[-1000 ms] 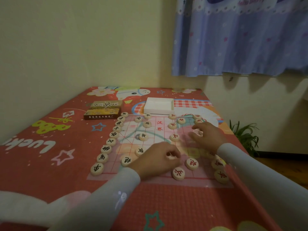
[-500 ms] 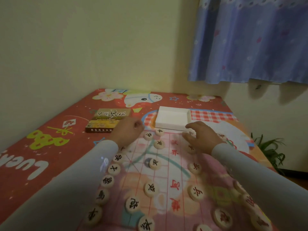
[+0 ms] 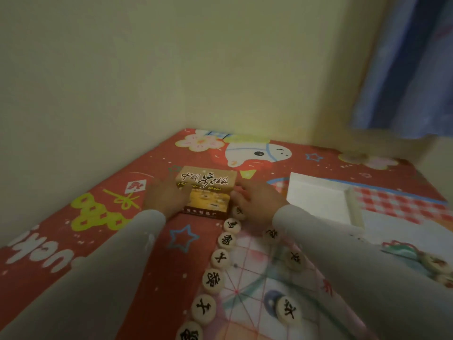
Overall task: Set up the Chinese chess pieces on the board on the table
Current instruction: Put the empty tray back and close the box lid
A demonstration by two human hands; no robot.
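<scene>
Your left hand (image 3: 164, 198) and right hand (image 3: 255, 201) sit either side of the chess box (image 3: 205, 195) near the middle of the frame, each touching a side of it — whether the fingers actually clamp it is too blurred to tell. The box lies on the red patterned worktop (image 3: 103, 231), just beyond the top corner of the board (image 3: 255, 285). A column of black-lettered chess pieces (image 3: 212, 280) runs down the board's left edge toward the bottom of the frame, a few more scattered on the grid. A white tray (image 3: 321, 198) rests right of your right hand.
</scene>
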